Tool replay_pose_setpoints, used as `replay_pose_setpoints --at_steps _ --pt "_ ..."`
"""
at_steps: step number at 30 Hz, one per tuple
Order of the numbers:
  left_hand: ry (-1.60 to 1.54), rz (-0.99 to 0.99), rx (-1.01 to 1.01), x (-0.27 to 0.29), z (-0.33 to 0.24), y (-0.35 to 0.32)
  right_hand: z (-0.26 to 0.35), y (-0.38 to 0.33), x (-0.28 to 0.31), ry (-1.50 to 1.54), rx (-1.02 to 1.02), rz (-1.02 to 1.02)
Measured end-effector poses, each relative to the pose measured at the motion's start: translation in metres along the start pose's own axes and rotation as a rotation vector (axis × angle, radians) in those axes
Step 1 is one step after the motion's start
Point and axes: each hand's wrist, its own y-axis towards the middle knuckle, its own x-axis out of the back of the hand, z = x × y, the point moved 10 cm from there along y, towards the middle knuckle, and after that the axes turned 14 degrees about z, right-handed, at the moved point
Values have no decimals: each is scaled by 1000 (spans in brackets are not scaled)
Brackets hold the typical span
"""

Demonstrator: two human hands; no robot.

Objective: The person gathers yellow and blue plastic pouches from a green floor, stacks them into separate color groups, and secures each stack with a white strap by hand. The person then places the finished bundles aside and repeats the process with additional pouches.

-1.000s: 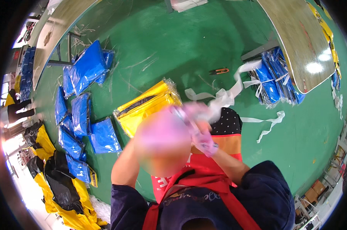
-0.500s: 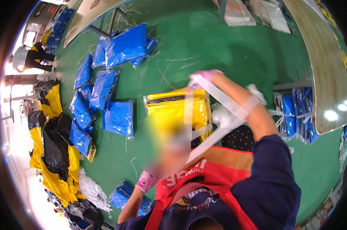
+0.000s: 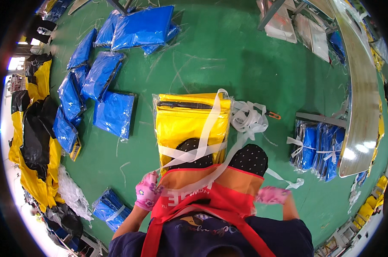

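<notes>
A yellow folded bundle [image 3: 189,124] in clear wrap lies on the floor before me. White strapping [image 3: 209,128] runs lengthwise over it, and another length crosses it near its lower end. My left hand [image 3: 149,190], in a pink flowered glove, is closed on the white strip at the bundle's lower left. Beside my apron on the right is my gloved right hand [image 3: 273,195]; its fingertips are not clear. A loose roll of white strapping [image 3: 247,120] touches the bundle's right side. Two white-dotted black shapes, my knees or feet, show below my red apron [image 3: 206,195], one overlapping the bundle.
Several wrapped blue packs [image 3: 114,113] lie to the left, beyond a yellow and black heap [image 3: 40,137]. Tied blue bundles [image 3: 316,147] stand by a long table [image 3: 361,107] at right. An orange-handled cutter [image 3: 273,115] lies near the roll. Another tied blue bundle [image 3: 110,210] is at lower left.
My right hand has come from the bundle's far side back to my right hip, leaving the strip lying over the bundle. My left hand has moved left. The whole view has shifted.
</notes>
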Motion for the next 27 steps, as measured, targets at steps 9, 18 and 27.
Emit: replay_pose_setpoints --at_steps 9,18,27 --pt "148 -316 -322 58 -103 56 120 216 23 366 237 -18" --pt "-214 -83 -99 -5 -21 58 198 240 -7 1273 390 170" --pt "-162 -373 -468 24 -60 29 174 242 -7 -751 -14 -237"
